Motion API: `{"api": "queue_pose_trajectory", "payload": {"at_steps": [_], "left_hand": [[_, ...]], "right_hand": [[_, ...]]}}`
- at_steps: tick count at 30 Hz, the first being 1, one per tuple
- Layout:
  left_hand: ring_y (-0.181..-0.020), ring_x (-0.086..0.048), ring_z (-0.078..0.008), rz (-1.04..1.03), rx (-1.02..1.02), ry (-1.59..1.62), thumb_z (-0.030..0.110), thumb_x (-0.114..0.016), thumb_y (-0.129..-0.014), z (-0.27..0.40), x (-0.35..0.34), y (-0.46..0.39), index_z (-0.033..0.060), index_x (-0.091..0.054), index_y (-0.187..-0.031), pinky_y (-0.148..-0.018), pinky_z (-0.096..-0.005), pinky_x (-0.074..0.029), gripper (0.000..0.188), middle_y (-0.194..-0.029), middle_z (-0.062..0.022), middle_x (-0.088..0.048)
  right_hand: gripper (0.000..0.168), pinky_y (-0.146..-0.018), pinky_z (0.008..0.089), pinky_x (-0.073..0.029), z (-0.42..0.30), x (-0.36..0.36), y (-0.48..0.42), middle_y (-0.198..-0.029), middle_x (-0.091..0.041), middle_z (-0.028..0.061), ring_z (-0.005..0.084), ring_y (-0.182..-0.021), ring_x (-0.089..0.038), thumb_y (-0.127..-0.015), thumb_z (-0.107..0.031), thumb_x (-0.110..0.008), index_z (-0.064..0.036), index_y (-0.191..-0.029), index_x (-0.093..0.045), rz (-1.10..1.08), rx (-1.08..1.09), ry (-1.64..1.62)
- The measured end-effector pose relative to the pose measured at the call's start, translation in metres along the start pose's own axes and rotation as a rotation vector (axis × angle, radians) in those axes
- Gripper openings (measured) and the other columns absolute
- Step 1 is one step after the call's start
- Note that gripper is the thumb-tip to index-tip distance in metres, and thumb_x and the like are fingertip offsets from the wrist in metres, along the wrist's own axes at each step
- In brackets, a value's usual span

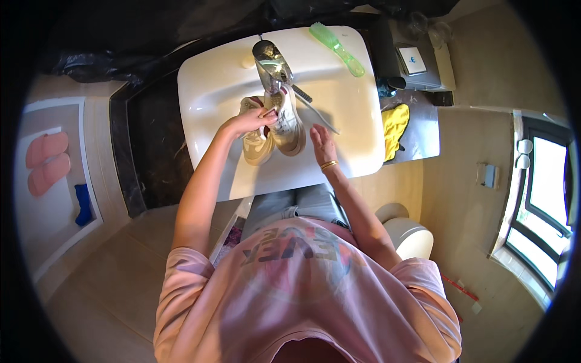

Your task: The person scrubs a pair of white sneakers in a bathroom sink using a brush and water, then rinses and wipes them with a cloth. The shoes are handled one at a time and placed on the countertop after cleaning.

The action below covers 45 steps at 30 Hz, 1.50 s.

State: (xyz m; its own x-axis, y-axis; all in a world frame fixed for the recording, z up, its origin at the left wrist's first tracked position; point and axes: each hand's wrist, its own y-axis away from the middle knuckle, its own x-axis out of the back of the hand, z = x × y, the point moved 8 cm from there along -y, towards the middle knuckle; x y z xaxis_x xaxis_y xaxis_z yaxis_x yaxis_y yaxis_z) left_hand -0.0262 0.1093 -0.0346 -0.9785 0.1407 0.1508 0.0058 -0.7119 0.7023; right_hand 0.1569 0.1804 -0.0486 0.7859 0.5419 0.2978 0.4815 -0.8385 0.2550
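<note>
A pair of pale sneakers stands side by side in the white washbasin, toes towards me. My left hand reaches over the left sneaker and grips at the collars where the two shoes meet. The right sneaker has its heel end close under the chrome faucet. My right hand is just right of that shoe, apart from it, fingers extended and holding nothing. Beyond its fingertips lies a slim brush with dark bristles and a pale handle, its head partly beside the shoe.
A green scrub brush rests on the basin's back right rim. To the right, a yellow cloth lies on the dark counter, near a small cabinet. A toilet stands at my right. Pink slippers are at far left.
</note>
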Motion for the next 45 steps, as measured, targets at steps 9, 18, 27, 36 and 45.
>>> {"api": "queue_pose_trajectory", "payload": {"at_steps": [9,18,27,36,45], "left_hand": [[-0.1,-0.044,-0.0142,-0.103,-0.078,0.075,0.043,-0.043,-0.084,0.002,-0.009,0.02,0.001,-0.046,-0.113,-0.086,-0.0248,-0.033,0.051,-0.109,-0.0082,-0.051],[-0.111,-0.036,-0.0134,-0.04,-0.105,0.271,0.053,-0.043,-0.08,0.017,-0.02,0.029,0.0116,-0.04,-0.123,-0.091,-0.0278,-0.029,0.06,-0.12,-0.0046,-0.044],[-0.111,-0.036,-0.0148,0.039,-0.147,0.32,0.051,-0.04,-0.082,0.01,-0.041,0.006,0.0125,-0.042,-0.12,-0.093,-0.0296,-0.027,0.054,-0.119,-0.006,-0.044],[-0.07,-0.053,-0.0158,0.411,-0.067,0.498,0.032,-0.055,-0.076,-0.063,-0.008,0.0,0.0107,-0.043,-0.111,-0.051,-0.0285,-0.043,0.043,-0.087,-0.0074,-0.054],[-0.076,-0.056,-0.0147,0.422,-0.181,1.376,0.019,-0.042,-0.086,-0.119,-0.031,0.01,0.0053,-0.039,-0.114,-0.057,-0.0279,-0.049,0.031,-0.092,-0.0081,-0.054]], "right_hand": [[0.068,-0.086,0.0358,-0.037,0.009,-0.045,0.022,-0.109,-0.052,0.0099,0.0226,-0.099,-0.05,-0.08,-0.056,-0.038,-0.002,-0.12,-0.037,-0.503,-0.644,-0.674],[0.043,-0.087,0.0362,-0.04,-0.036,-0.047,0.033,-0.106,-0.054,0.014,0.026,-0.096,-0.052,-0.083,-0.031,-0.039,0.0,-0.112,-0.044,-0.447,-0.713,-1.125],[0.043,-0.08,0.0322,-0.043,-0.05,-0.011,0.032,-0.104,-0.053,0.0118,0.0216,-0.093,-0.052,-0.083,-0.034,-0.044,-0.002,-0.111,-0.044,-0.282,-0.638,-0.791],[0.07,-0.086,0.0407,-0.033,-0.068,0.04,0.015,-0.109,-0.04,0.0215,0.032,-0.101,-0.04,-0.063,-0.026,-0.066,-0.004,-0.121,-0.034,0.147,0.081,0.323],[0.076,-0.087,0.0455,-0.028,-0.123,0.019,0.04,-0.112,-0.035,0.0222,0.0365,-0.1,-0.036,-0.055,-0.022,-0.068,-0.011,-0.122,-0.034,0.191,0.495,0.796]]}}
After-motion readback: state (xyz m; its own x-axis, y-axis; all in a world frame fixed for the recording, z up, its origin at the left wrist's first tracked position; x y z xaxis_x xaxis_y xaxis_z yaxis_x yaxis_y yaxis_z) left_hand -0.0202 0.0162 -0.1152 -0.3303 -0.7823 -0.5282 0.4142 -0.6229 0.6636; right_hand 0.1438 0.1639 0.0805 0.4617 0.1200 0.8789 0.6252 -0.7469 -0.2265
